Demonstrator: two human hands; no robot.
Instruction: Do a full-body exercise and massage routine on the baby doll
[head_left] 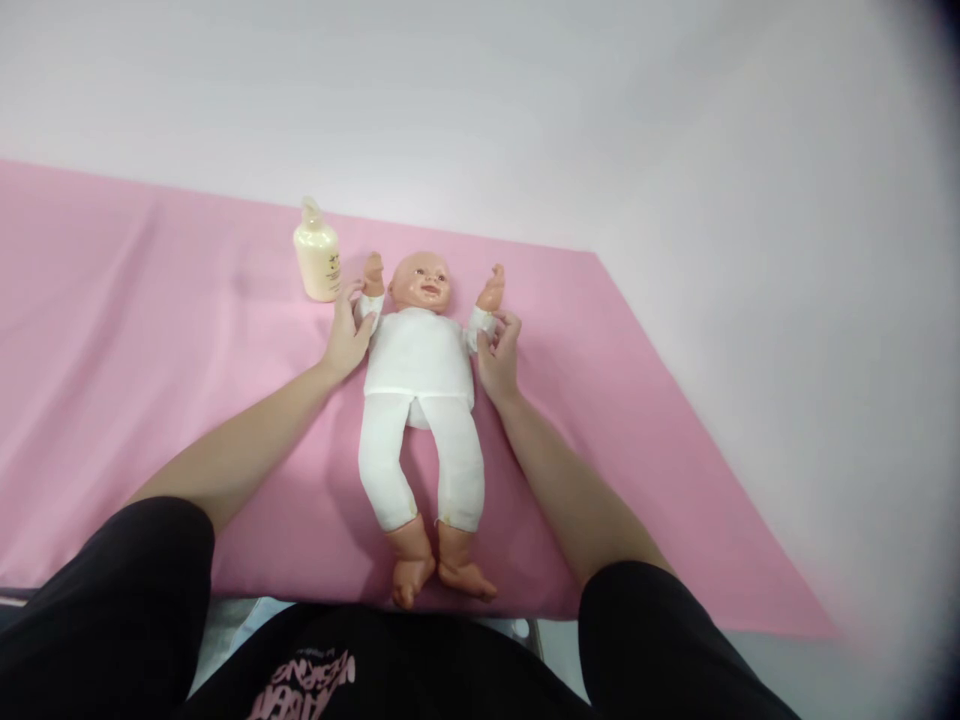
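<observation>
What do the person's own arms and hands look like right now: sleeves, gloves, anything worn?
Both hands, left hand and right hand, are bare: no gloves, rings or watch visible. Forearms are uncovered. Short black sleeves end near the elbows, from a black top with pink lettering.

Infant-care training rm: practice doll (417, 385), lotion bottle (317, 254), pink sheet (150, 330).

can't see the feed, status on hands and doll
Left hand and right hand grip doll's sleeves. Doll face up on pink sheet. Bottle by left hand.
</observation>
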